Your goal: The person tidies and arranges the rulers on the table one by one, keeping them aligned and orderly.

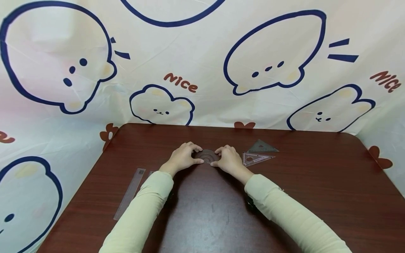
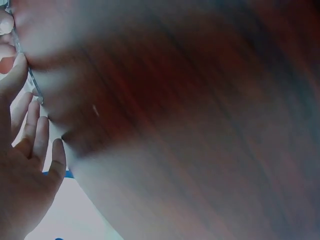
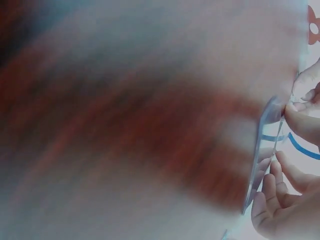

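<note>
A clear protractor (image 1: 207, 156) lies between both hands at the far middle of the brown table. My left hand (image 1: 182, 158) holds its left edge, thumb on the near side and fingers on the far side. On the right edge, my right hand (image 1: 230, 160) grips it the same way. In the left wrist view the left hand (image 2: 30, 160) shows with its fingertips by the table. The right hand (image 3: 280, 205) appears low in the right wrist view. Just right of that hand are a clear set square (image 1: 257, 159) and a greyish set square (image 1: 261, 146).
A clear ruler (image 1: 129, 195) lies on the left part of the table (image 1: 316, 196). Another clear piece (image 1: 151, 173) is mostly hidden by the left sleeve. Behind the table hangs a white cloth (image 1: 209, 56) printed with cartoon animals.
</note>
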Demonstrator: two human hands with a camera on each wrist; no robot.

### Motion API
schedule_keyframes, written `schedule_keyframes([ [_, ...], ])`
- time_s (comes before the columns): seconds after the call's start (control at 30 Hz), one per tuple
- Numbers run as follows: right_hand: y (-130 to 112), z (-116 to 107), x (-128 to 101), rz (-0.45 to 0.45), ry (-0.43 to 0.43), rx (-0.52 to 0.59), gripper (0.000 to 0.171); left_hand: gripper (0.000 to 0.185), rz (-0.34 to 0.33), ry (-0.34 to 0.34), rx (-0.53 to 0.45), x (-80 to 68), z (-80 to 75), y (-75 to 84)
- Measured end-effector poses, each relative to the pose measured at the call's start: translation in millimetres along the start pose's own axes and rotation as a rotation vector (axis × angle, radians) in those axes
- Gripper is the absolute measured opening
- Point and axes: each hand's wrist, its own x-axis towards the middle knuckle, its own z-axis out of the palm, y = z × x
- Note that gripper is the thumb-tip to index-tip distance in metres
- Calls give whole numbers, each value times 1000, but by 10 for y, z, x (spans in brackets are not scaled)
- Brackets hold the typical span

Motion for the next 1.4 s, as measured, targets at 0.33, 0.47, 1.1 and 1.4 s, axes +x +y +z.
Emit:
schedule_keyframes([
  [0.33, -59, -46, 81, 109, -58, 97, 46, 44, -9, 2, -16, 9, 6, 13],
  [0.47, -68, -66, 80, 109, -69, 106, 44, 45, -2, 3, -11, 11, -7, 26],
  [1.1, 115, -122, 62, -476, -118, -444, 47, 52, 72, -46, 36, -27, -35, 28],
  [1.4, 186, -61, 110, -653, -49, -659, 47, 52, 63, -25, 33, -20, -9, -5],
])
